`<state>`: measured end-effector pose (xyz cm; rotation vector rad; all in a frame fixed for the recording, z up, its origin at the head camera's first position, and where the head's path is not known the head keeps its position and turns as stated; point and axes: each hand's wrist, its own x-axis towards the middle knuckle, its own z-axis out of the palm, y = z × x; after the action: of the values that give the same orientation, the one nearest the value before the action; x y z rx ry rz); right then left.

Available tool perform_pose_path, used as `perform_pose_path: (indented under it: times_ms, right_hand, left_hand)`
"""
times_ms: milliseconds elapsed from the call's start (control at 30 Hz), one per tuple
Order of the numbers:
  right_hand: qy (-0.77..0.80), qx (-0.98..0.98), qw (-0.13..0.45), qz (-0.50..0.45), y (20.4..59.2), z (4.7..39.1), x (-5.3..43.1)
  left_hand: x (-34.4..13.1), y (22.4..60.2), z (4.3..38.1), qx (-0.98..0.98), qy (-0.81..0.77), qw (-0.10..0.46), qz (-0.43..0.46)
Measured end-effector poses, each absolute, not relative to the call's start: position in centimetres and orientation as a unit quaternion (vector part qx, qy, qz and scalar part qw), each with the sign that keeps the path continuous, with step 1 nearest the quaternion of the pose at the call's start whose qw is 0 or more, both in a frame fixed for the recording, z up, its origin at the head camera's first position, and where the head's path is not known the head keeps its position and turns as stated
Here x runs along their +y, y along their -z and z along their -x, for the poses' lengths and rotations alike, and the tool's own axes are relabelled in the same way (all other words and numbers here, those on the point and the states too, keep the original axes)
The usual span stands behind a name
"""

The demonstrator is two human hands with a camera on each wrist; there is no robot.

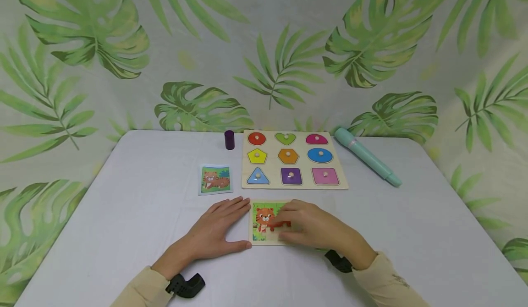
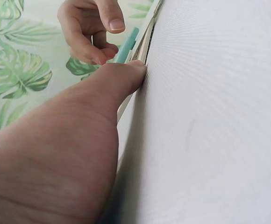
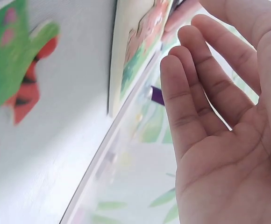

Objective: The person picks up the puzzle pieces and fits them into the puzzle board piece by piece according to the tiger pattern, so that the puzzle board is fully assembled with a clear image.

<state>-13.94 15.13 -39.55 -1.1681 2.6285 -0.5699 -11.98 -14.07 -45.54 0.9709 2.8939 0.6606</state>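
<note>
A square wooden tiger puzzle (image 1: 260, 237) lies flat near the front of the table, with bare wood showing in its lower right part. My left hand (image 1: 214, 233) rests beside it, fingers straight, with the fingertips and thumb touching its left edge. Over the puzzle's right side hovers my right hand (image 1: 307, 224), its fingers loosely bent and nothing visible between them. A loose green and orange striped puzzle piece (image 3: 14, 60) lies on the table in the right wrist view; under the right wrist in the head view only a green sliver of it shows.
Behind the puzzle lies a wooden shape board (image 1: 272, 184) with knobbed pieces. A small tiger picture card (image 1: 216, 179) sits to its left, and a dark purple cylinder (image 1: 229, 140) stands farther back. A mint-green stick-like tube (image 1: 367, 156) lies at the right.
</note>
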Motion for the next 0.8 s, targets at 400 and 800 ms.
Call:
perform_pose_path:
  times_ms: [400, 800]
  right_hand:
    - [0.212, 0.892, 0.089, 0.39, 39.3, 13.8, 17.4]
    - [0.209, 0.901, 0.085, 0.371, 39.3, 13.4, 19.4]
  left_hand:
    - [-14.1, 45.5, 11.9, 0.928, -0.216, 0.013, -0.304]
    - [-14.0, 45.6, 11.9, 0.929, -0.216, 0.02, -0.301]
